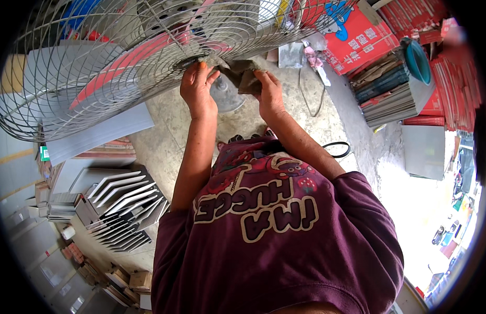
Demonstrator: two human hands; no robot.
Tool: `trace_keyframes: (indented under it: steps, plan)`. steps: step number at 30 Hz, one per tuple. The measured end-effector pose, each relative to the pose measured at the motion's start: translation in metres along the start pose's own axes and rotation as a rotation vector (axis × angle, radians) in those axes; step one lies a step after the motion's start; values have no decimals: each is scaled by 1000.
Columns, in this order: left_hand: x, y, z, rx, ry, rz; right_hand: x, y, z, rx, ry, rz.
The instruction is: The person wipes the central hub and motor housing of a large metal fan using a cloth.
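Observation:
A large standing fan with a round wire guard fills the upper left, its pink-red blades showing through the wires. At the middle of the guard, my left hand is closed, its fingertips pinching the end of a grey-brown cloth next to the dark hub. My right hand grips the other end of that cloth, thumb on top. Between the two hands the cloth hangs crumpled, against the lower edge of the guard. Below it the fan's round grey base stands on the floor.
Stacks of grey boards stand at the left. On the right are red cartons, piled boards and a teal basin. A cord with a pink-and-white object lies on the concrete floor.

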State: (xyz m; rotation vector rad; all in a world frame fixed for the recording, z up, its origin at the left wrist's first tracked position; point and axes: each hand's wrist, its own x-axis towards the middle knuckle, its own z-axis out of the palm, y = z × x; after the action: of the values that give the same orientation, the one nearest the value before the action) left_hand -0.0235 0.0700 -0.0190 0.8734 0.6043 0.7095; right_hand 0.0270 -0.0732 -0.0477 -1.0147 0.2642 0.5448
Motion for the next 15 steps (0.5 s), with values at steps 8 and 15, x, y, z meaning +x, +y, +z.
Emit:
trace_keyframes:
  steps: [8,15]
  plan:
    - [15,17,-45,-83,142,43,-4,-1,5,27,-43,-4]
    - [-4,49,-22,33,77,210,-1,4,5,-6,-36,20]
